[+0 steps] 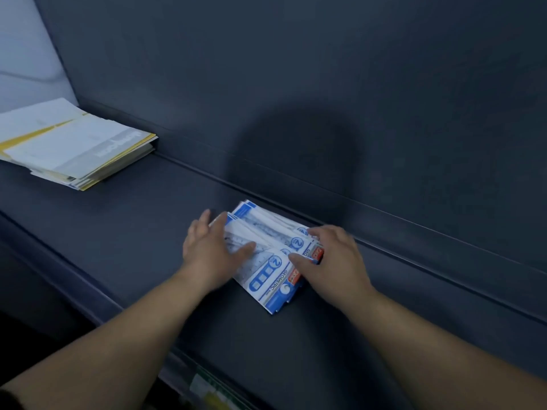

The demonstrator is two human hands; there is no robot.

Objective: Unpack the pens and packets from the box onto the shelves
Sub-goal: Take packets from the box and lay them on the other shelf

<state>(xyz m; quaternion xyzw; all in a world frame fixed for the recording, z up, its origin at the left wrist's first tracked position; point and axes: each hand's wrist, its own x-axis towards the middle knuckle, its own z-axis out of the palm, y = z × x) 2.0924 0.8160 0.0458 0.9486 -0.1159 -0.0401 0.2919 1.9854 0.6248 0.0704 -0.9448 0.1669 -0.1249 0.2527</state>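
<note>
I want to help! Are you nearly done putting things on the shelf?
Done: a bunch of blue packets lies on the dark shelf. In hand: the left hand and right hand are squaring them up. Left: unknown; the box and pens aren't in view.

Both bare forearms reach forward from the bottom corners and converge on the stack of packets point(270, 261). The left hand point(211, 253) lies palm down on the stack's left side, fingers point(220, 223) stretched forward and slightly spread, thumb angled across the top toward the stack's middle. The right hand point(333, 261) rests against the stack's right side, knuckles up, its fingers curled down over that edge and its thumb pressed on the top. Neither hand lifts anything.
</note>
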